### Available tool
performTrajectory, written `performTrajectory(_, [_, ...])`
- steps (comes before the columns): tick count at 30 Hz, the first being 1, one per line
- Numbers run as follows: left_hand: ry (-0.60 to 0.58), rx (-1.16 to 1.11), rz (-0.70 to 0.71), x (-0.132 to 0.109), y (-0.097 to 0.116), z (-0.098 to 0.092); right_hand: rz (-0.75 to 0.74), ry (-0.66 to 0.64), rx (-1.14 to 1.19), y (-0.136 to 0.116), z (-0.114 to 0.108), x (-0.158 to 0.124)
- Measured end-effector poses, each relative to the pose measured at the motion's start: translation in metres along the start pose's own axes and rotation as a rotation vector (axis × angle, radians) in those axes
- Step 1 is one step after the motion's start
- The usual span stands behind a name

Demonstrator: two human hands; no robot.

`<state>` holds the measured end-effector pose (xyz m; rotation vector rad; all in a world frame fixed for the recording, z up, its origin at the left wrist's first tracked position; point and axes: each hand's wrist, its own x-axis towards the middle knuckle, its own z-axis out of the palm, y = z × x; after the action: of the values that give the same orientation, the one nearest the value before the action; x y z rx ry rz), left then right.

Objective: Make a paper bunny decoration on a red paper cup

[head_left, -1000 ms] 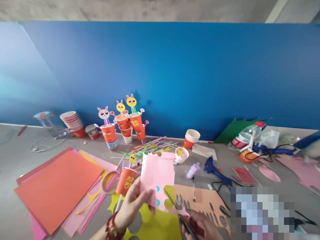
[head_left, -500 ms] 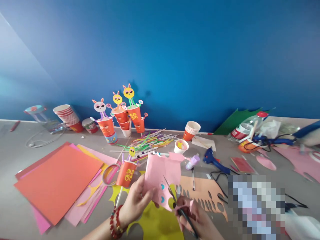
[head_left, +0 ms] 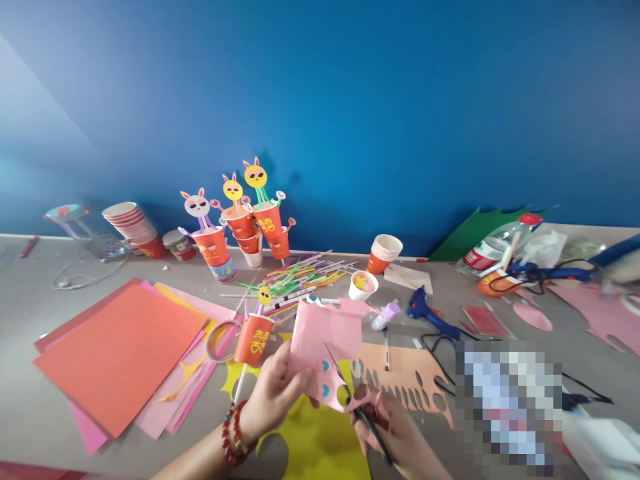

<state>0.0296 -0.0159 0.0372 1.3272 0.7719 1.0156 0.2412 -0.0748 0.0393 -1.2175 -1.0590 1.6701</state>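
Observation:
My left hand [head_left: 280,387] pinches the lower left edge of a pink sheet of paper [head_left: 330,328]. Two blue heart-like shapes show on the sheet, and a round hole lies near its lower right edge. In my right hand [head_left: 387,427] is a pair of black-handled scissors [head_left: 373,430], with the blades against the pink paper beside the blue shapes. A strip of pink paper lies over the right fingers. Beneath both hands is a yellow sheet [head_left: 325,443] with cut edges. Left of the paper stands a red paper cup [head_left: 254,339] with a small yellow head on straws.
Stacked red and orange sheets [head_left: 125,353] lie left, beside a tape roll [head_left: 220,341]. Behind are cup figures [head_left: 209,245], straws [head_left: 305,275] and a cup of cut pieces [head_left: 363,285]. To the right are a blue glue gun [head_left: 433,315], an orange cut sheet [head_left: 400,377] and a bottle [head_left: 493,250].
The camera view has shifted slightly. Both hands stay on the pink paper, and the scissors remain at its lower right part with little visible movement.

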Motion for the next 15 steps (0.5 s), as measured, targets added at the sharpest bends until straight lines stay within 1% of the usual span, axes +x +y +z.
performTrajectory(4, [-0.008, -0.08, -0.028, 0.0005, 0.002, 0.0008, -0.022, 0.013, 0.0, 0.0027, -0.0005, 0.0005])
performTrajectory(10, [-0.018, -0.209, -0.101, 0.0034, 0.0023, 0.0016, -0.013, 0.02, -0.068, 0.0045, -0.0012, 0.0017])
performTrajectory(15, [-0.013, -0.225, -0.121, 0.0038, 0.0002, 0.0009, -0.001, 0.026, -0.113, 0.0065, -0.0017, 0.0027])
